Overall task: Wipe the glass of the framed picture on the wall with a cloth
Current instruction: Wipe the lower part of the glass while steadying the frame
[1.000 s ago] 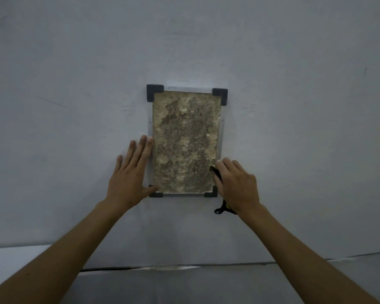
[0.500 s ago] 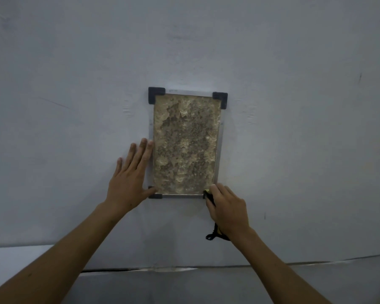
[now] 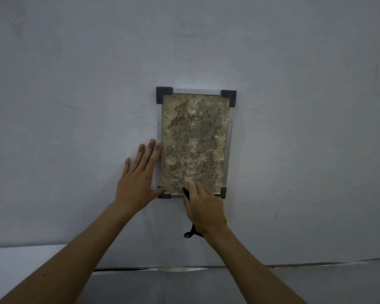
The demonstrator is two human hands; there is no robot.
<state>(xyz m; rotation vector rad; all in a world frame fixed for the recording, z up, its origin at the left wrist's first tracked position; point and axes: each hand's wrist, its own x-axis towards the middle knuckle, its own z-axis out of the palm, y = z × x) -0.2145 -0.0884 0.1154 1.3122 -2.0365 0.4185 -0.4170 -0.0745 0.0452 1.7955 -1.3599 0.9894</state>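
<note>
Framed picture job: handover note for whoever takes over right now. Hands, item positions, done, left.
Left hand: open, flat on the wall, fingertips at the left edge of the framed picture, thumb by its lower-left corner.
Right hand: closed on a dark cloth, pressed at the bottom edge of the glass, roughly mid-width; a black loop hangs below the wrist.
Done: cannot tell from this view how much glass is wiped.
Left: probably the upper glass; work upward from here.
</note>
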